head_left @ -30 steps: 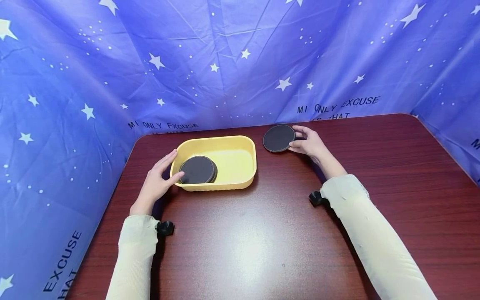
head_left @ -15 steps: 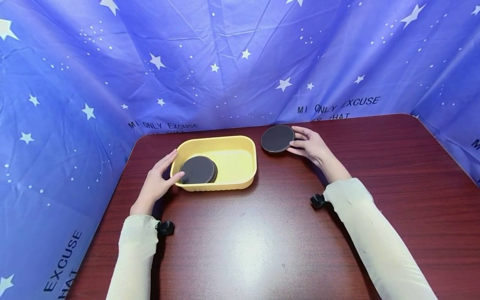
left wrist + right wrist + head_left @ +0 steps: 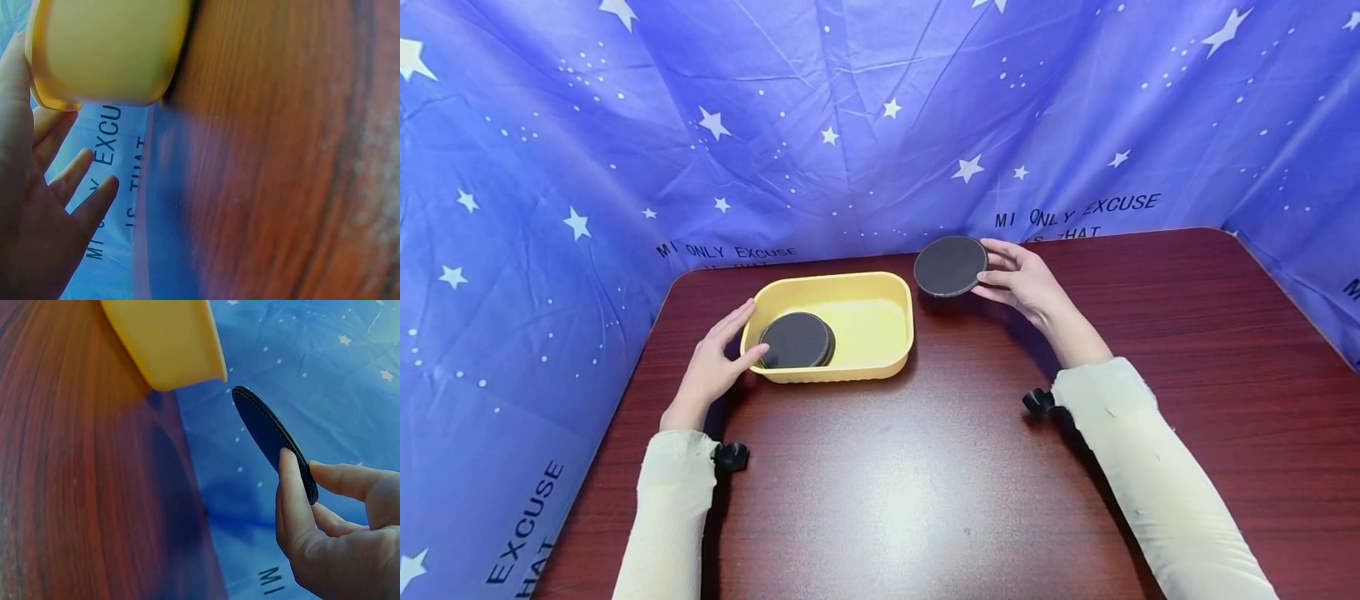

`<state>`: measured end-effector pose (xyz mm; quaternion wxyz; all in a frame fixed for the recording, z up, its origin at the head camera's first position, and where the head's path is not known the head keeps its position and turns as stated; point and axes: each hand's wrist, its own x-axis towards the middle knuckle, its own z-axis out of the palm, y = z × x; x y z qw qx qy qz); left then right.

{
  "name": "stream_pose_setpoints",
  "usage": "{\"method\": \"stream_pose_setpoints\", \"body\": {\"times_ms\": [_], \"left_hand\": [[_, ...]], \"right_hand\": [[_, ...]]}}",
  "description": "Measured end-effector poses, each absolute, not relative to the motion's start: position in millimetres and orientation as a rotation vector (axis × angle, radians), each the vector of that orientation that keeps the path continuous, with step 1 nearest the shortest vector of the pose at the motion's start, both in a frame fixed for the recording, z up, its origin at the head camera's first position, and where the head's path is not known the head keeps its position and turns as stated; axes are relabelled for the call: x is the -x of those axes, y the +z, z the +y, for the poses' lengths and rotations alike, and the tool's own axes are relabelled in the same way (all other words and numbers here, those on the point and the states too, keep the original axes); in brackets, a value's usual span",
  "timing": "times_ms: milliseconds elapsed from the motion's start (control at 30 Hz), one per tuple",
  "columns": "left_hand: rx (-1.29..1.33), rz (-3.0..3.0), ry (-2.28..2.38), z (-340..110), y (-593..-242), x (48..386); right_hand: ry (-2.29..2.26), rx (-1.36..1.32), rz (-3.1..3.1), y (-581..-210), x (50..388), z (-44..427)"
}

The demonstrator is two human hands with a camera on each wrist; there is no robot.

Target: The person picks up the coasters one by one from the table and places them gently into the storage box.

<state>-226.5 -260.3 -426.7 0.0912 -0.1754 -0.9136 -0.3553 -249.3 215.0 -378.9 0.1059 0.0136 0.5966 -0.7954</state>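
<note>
My left hand (image 3: 711, 371) holds the left end of a yellow plastic bin (image 3: 831, 375), its thumb over the front rim and its index finger against the outside. The other fingers spread free in the left wrist view. Inside the bin's left part lies a small stack of round black coasters (image 3: 797, 337). Right of the bin, my right hand (image 3: 1030, 287) pinches another round black coaster (image 3: 950, 267) by its right edge. Seen nearly edge-on in the right wrist view, that coaster (image 3: 262, 428) has a stitched rim and is tilted, apart from the table.
The dark red wooden table (image 3: 887, 483) carries the bin near its back edge. Behind and at the sides hangs a blue curtain (image 3: 850, 125) with white stars and printed words. A black camera mount (image 3: 1039, 402) sits at the right wrist, another (image 3: 730, 456) at the left.
The coaster in my right hand has risen off the table and shifted slightly left, toward the bin. The left hand, bin and stacked coasters stay where they were.
</note>
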Motion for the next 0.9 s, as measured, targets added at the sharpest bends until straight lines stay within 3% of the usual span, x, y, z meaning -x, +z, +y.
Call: {"method": "stream_pose_setpoints", "body": {"times_ms": [900], "left_hand": [[0.525, -2.710, -1.060, -259.8, -426.3, 226.1]], "right_hand": [[-2.204, 0.114, 1.823, -370.4, 236.1, 170.7]]}}
